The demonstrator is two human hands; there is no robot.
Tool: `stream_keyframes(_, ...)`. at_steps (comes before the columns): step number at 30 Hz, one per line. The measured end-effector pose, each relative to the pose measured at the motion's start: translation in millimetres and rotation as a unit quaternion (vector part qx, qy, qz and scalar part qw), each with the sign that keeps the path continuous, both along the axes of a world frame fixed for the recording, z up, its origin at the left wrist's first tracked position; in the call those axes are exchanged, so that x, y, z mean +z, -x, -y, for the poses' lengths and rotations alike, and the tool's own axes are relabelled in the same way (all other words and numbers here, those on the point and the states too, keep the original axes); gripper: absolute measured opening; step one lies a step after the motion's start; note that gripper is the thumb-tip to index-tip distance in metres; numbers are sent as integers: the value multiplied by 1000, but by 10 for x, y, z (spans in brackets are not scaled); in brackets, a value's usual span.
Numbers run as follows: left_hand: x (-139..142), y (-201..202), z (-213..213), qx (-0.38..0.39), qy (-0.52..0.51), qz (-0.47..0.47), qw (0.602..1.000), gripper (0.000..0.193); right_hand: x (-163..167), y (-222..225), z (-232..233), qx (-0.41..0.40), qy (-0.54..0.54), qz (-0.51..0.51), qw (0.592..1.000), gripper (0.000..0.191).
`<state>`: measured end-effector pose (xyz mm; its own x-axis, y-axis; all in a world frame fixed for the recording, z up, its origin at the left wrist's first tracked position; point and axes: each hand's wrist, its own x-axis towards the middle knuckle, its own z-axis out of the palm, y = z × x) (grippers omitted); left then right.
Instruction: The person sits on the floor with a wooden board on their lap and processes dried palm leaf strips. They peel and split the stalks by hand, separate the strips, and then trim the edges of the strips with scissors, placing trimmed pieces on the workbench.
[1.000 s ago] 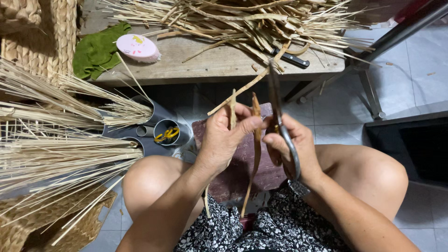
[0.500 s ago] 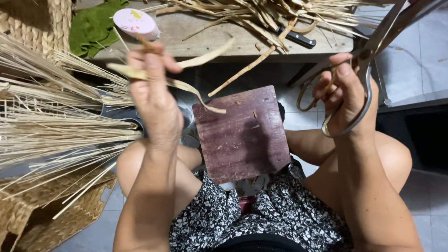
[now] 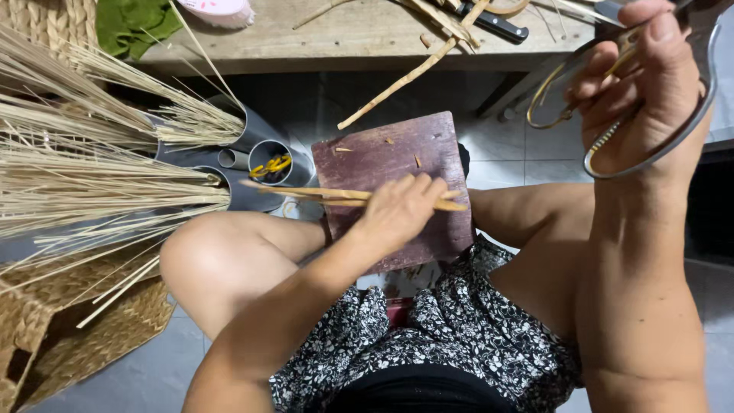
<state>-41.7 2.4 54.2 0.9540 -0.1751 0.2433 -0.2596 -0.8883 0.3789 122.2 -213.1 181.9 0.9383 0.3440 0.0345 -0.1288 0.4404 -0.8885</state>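
Where half a second ago our left hand [image 3: 397,210] was lifted toward the bench with a curling strip, it now lies fingers-down on the dark red board [image 3: 394,187] on our lap, pinning split cane strips [image 3: 344,196] across it. Our right hand [image 3: 646,84] has stayed raised to the right, fingers closed through the loops of large metal shears [image 3: 657,145]. Beyond the left hand runs the wooden bench edge [image 3: 329,60]; left of it cane bundles [image 3: 92,176] crowd in, with bare floor between the hands.
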Motion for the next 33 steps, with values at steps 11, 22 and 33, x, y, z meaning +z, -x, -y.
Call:
stream_keyframes(11, -579, -431, 68, 30, 76, -19, 996, 48, 173, -57, -75, -3, 45, 74, 996, 32)
stream_keyframes(22, -277, -1729, -529, 248, 15, -7, 969, 51, 364, -316, -127, 5, 110, 80, 991, 32)
stream_keyframes(33, -221, -2122, -408, 138, 247, -190, 940, 22, 303, -402, -59, -5, 122, 42, 992, 31)
